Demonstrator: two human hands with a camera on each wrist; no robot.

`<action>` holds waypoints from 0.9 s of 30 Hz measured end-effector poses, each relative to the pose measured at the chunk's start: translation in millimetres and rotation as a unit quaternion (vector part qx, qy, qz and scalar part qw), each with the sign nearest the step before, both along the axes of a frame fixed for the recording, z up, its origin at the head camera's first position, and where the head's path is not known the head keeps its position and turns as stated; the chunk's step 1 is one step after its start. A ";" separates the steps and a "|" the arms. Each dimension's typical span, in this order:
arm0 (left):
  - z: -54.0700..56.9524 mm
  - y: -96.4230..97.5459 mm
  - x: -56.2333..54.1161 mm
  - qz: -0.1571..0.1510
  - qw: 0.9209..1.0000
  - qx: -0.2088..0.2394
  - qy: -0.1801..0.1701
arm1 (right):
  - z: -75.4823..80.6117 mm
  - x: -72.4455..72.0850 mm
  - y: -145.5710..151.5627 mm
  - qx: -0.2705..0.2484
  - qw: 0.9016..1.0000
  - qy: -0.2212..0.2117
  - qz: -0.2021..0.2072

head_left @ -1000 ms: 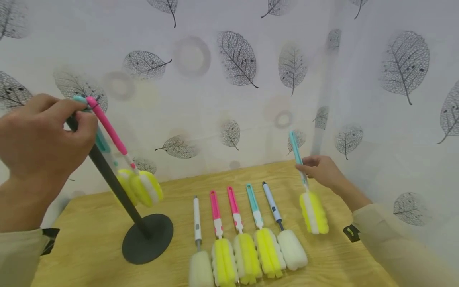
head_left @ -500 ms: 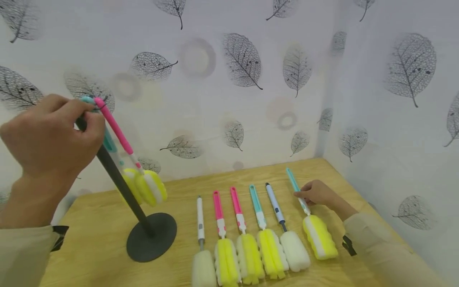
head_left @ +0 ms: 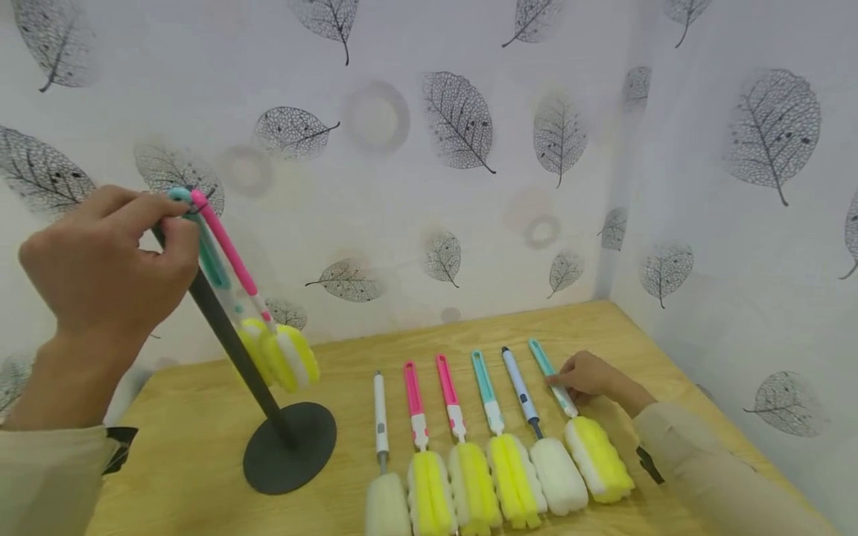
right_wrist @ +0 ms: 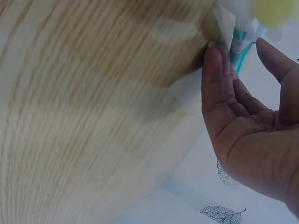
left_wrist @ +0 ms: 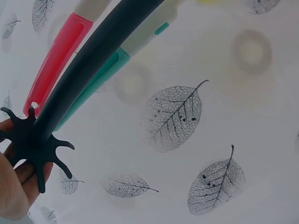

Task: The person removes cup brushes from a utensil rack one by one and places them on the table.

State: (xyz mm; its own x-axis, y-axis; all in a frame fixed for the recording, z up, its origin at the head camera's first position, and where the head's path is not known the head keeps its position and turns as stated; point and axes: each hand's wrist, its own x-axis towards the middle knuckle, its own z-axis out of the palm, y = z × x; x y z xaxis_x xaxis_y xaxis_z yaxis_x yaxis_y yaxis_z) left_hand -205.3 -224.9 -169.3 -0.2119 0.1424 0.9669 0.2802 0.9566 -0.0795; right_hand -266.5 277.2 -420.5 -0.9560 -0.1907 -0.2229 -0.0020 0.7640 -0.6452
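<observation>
My left hand (head_left: 114,268) grips the top of a black stand (head_left: 231,339), whose several curled hooks (left_wrist: 60,161) show beside my fingers in the left wrist view. From the hooks hang a pink-handled sponge brush (head_left: 228,242) and a teal-handled one (head_left: 213,260), yellow-and-white heads down. At the right end of a row of brushes, my right hand (head_left: 590,378) pinches the handle of another teal-handled sponge brush (head_left: 599,458), lying on the tabletop. In the right wrist view, thumb and fingers stand on either side of its neck (right_wrist: 240,44).
Left of that brush lie a blue-handled brush (head_left: 519,383), a teal one (head_left: 484,381), two pink ones (head_left: 415,398) and a white-handled one (head_left: 380,417), heads toward me. The stand's round base (head_left: 290,450) sits on the wooden table (head_left: 181,432). A leaf-patterned curtain (head_left: 375,186) backs it.
My right hand has lowered the teal-handled brush from above the table down beside the blue-handled one. The left hand keeps its grip on the stand; the head view has shifted slightly.
</observation>
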 end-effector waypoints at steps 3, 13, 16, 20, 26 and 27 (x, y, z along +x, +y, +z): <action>0.6 -3.4 -1.1 -0.029 1.000 0.003 -0.001 | 4.0 -1.1 3.0 -0.003 1.000 0.010 -0.004; 3.0 -7.1 2.9 -0.089 0.990 0.060 -0.091 | 47.9 -6.8 -38.4 -0.110 0.988 0.108 0.030; 2.4 -5.1 4.5 -0.065 0.994 0.036 -0.080 | 67.7 -6.2 -71.7 -0.148 0.980 0.124 0.054; 1.4 -1.7 4.6 -0.042 0.998 -0.008 -0.041 | 93.4 -7.3 -122.9 -0.200 0.964 0.148 0.089; 1.6 6.9 3.1 -0.029 0.999 -0.024 -0.009 | 123.6 -3.8 -207.0 -0.284 0.930 0.166 0.165; 1.3 8.7 2.8 -0.030 0.999 -0.021 -0.005 | 127.6 -2.0 -220.5 -0.296 0.923 0.170 0.176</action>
